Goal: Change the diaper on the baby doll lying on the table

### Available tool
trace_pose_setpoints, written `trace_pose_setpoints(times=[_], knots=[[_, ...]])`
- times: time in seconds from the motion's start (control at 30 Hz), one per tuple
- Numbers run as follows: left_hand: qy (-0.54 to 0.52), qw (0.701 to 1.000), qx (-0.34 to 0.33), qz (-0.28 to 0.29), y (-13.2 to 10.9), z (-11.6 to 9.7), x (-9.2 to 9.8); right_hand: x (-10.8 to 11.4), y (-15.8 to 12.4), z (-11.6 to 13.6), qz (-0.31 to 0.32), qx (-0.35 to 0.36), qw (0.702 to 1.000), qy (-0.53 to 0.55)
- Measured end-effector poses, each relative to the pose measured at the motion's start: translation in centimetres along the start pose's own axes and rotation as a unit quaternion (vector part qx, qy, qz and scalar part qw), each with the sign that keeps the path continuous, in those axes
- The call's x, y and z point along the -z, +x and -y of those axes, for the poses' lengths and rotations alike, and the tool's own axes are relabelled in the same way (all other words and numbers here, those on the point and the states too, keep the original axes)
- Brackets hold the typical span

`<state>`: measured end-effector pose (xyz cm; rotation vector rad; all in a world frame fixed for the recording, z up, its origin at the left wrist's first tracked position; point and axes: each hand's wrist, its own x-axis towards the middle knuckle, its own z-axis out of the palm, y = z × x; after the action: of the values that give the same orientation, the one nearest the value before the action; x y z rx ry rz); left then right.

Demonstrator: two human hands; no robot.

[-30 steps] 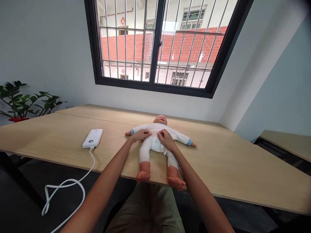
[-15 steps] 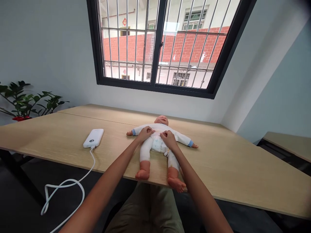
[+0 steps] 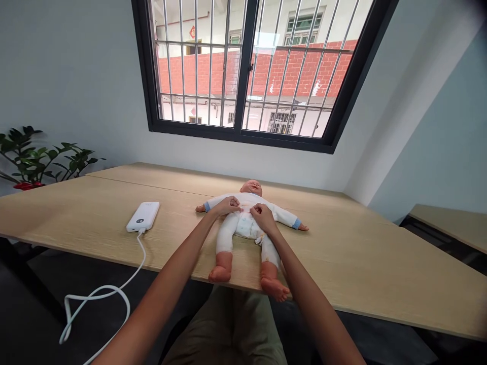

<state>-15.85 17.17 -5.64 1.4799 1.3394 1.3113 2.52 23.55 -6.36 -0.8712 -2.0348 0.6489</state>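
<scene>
A baby doll point(image 3: 251, 187) lies on its back on the table, head away from me and arms spread. It wears a white top point(image 3: 249, 198) with blue cuffs, white leggings point(image 3: 227, 233) and a patterned white diaper point(image 3: 248, 227). At the doll's waist, my left hand point(image 3: 227, 206) is closed in a pinch at the upper edge of the diaper. Opposite it, my right hand point(image 3: 263, 217) pinches the same edge with curled fingers. A pale pinkish strip shows between the two hands. The fingertips partly hide what they grip.
A white power bank point(image 3: 143, 216) with a white cable point(image 3: 141, 248) lies to the left on the wooden table point(image 3: 361, 253). The cable hangs over the front edge. A potted plant point(image 3: 41, 159) stands far left, and a barred window point(image 3: 239, 71) is behind the table.
The left hand has shifted slightly at the doll's waist, its wrist a little higher. The right hand stays nearly in place. The whole view has moved slightly.
</scene>
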Motion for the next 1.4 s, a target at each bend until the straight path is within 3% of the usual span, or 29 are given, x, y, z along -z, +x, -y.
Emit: trace_pose_setpoints(times=[0.23, 0.53, 0.67, 0.8, 0.93, 1.17, 1.27, 1.4], knots=[[-0.042, 0.999, -0.004, 0.005, -0.1, 0.3, -0.7, -0.1, 0.0, -0.1, 0.010, 0.004, 1.000, -0.013], [-0.014, 0.997, -0.059, -0.055, -0.4, 0.1, -1.4, 0.1, -0.2, 0.5, 0.005, -0.014, 0.999, -0.037], [0.052, 0.990, -0.104, -0.079, -0.4, -0.2, -2.0, 0.2, -0.3, 0.5, -0.009, -0.019, 1.000, -0.018], [0.215, 0.966, -0.069, -0.122, -0.5, -0.5, -2.2, 0.2, -0.4, 0.5, -0.005, -0.016, 1.000, -0.016], [0.276, 0.955, -0.059, -0.089, -0.7, -0.6, -1.7, 0.2, -0.4, 0.5, -0.006, -0.007, 1.000, -0.016], [0.205, 0.970, -0.131, -0.024, -0.3, -0.6, -1.1, 0.2, -0.6, 0.5, -0.012, 0.011, 1.000, 0.002], [0.227, 0.965, -0.115, -0.056, -0.2, -0.4, -1.2, 0.3, -0.7, 0.6, -0.015, 0.019, 0.999, 0.022], [0.302, 0.937, -0.130, -0.114, -0.5, -0.6, -1.6, 0.4, -0.8, 0.7, -0.017, 0.008, 0.999, 0.027]])
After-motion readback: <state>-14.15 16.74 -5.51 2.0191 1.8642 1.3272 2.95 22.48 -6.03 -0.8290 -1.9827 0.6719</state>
